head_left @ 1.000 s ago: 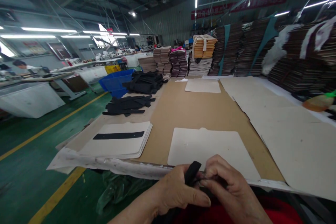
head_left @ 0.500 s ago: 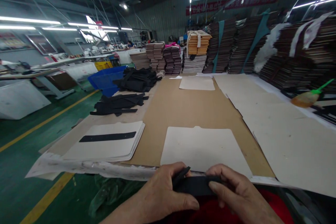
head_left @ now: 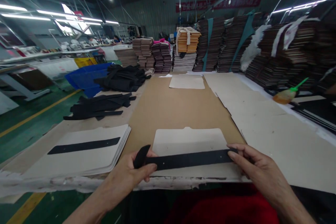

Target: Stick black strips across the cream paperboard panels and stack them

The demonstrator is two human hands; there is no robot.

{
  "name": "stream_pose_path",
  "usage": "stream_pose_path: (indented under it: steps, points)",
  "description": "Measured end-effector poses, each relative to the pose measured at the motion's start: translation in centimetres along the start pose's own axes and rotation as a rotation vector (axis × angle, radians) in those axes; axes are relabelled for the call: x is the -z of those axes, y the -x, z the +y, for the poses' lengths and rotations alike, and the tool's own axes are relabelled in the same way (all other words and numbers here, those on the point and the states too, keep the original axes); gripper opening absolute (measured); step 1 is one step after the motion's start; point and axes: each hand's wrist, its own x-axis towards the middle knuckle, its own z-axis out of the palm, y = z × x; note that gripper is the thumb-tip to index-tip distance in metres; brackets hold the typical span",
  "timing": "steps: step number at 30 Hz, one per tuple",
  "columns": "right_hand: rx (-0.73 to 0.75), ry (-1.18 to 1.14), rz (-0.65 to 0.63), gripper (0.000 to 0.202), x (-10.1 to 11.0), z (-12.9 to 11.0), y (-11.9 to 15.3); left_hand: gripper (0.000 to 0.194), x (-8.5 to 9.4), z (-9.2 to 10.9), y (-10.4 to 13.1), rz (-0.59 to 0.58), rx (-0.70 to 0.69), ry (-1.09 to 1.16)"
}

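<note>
A black strip [head_left: 189, 159] is stretched level between my two hands, over the near part of a pale board [head_left: 183, 140] with a small tab on its far edge. My left hand [head_left: 140, 168] pinches the strip's left part, and a dark curled end rises above its fingers. The right end sits between the thumb and fingers of my right hand [head_left: 249, 161]. To the left, another black strip [head_left: 84, 146] lies across a stack of pale boards [head_left: 70, 162].
Black strips are heaped [head_left: 99, 105] at the left, with a bigger pile [head_left: 123, 78] beside a blue bin [head_left: 88, 77]. A pale board [head_left: 187, 81] lies farther back. A green-tipped bottle [head_left: 286, 95] rests at the right. Tall stacks [head_left: 220, 45] line the back.
Both hands have risen over the board's near edge and moved apart, drawing the strip out straight between them. The camera's view has turned slightly to the right.
</note>
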Motion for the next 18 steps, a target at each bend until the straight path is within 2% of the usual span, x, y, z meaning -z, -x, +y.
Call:
stream_pose_path:
  steps: [3,6,11,18]
  points:
    - [0.039,0.104,0.046,0.048,-0.9,0.3,-1.8,0.042,-0.6,-0.5,-1.9,0.191,0.031,-0.103]
    - [0.072,0.182,0.077,0.046,-1.6,0.9,-2.7,0.045,-1.1,-1.3,-3.2,0.295,0.019,-0.19]
    - [0.057,0.203,0.076,0.042,-2.2,1.2,-2.9,0.045,-1.3,-2.3,-4.4,0.351,-0.01,-0.252]
    - [0.111,0.305,0.125,0.034,-2.6,0.9,-3.2,0.043,-1.2,-2.7,-5.0,0.339,0.0,-0.258]
